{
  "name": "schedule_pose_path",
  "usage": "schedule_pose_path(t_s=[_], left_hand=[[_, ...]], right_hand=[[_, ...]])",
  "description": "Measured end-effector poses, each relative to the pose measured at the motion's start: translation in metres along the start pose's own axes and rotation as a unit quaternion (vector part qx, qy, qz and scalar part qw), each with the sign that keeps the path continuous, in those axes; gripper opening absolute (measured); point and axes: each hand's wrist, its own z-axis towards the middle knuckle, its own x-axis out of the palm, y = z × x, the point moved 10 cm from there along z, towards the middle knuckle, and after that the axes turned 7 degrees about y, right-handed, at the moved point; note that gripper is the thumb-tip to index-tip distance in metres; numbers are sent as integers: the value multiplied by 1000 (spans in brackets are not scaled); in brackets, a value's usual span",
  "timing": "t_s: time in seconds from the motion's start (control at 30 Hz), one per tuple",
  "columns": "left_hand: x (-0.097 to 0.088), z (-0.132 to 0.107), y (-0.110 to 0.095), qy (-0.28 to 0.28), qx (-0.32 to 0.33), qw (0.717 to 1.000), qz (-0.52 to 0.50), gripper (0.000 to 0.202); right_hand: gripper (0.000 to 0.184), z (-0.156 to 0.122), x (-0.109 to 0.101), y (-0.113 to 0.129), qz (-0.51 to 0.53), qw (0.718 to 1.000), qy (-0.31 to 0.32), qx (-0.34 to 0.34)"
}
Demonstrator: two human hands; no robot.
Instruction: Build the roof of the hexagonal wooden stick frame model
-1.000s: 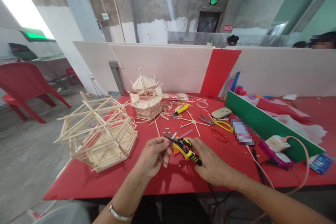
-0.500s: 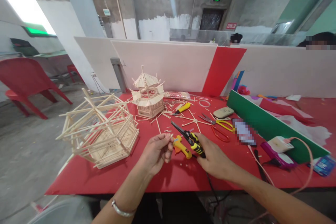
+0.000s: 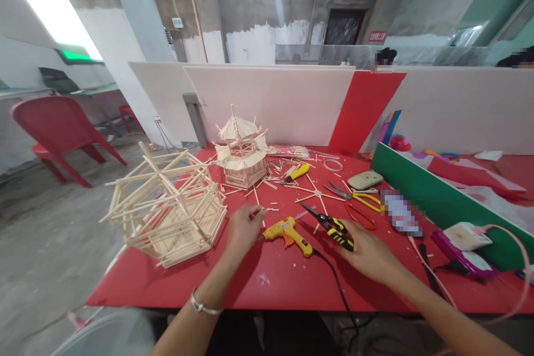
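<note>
My left hand (image 3: 246, 229) is low over the red table, thumb and fingertips pinched together. Whatever they may hold is too small to make out. Just right of the fingertips lie short cut stick pieces (image 3: 272, 209). My right hand (image 3: 371, 250) grips black-and-yellow pruning snips (image 3: 329, 226) by the handles, blades pointing up and left. Between the hands rests a yellow hot glue gun (image 3: 288, 235) with a clear glue stick in its back. Beyond it is a star-shaped joint of sticks (image 3: 317, 193). On the left stands an open stick frame (image 3: 183, 228), and behind it a small stick pavilion (image 3: 241, 156).
Yellow cutter knife (image 3: 298, 171), pliers (image 3: 359, 197) with red and yellow handles, and a beige computer mouse (image 3: 365, 179) lie farther back. A green board (image 3: 442, 200) and a purple power strip (image 3: 463, 258) are at right. The glue gun's black cable (image 3: 334, 275) runs off the front edge.
My hands have moved apart: the left went leftward, down toward the loose pieces, and the right carried the snips rightward. More of the glue gun shows now. The view has shifted slightly.
</note>
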Motion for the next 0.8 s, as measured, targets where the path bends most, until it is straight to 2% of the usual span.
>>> schedule_pose_path(t_s=[0.23, 0.4, 0.53, 0.6, 0.67, 0.73, 0.8], left_hand=[[0, 39, 14, 7, -4, 993, 119, 28], [14, 57, 32, 38, -21, 986, 159, 27], [30, 69, 42, 64, -23, 983, 168, 22], [36, 73, 43, 73, -19, 983, 170, 23], [39, 74, 44, 78, -13, 982, 169, 21], [40, 74, 47, 82, -11, 983, 164, 19], [41, 73, 51, 85, -15, 985, 150, 18]], right_hand=[[56, 7, 6, -53, -143, 988, -11, 56], [58, 7, 6, -65, -161, 986, -5, 40], [60, 10, 3, -66, -166, 985, 3, 38], [59, 15, -5, -56, -144, 989, -8, 19], [50, 24, -19, -33, -101, 994, -33, -24], [37, 38, -34, 7, -47, 994, -45, -88], [31, 59, -36, 62, 9, 987, -6, -162]])
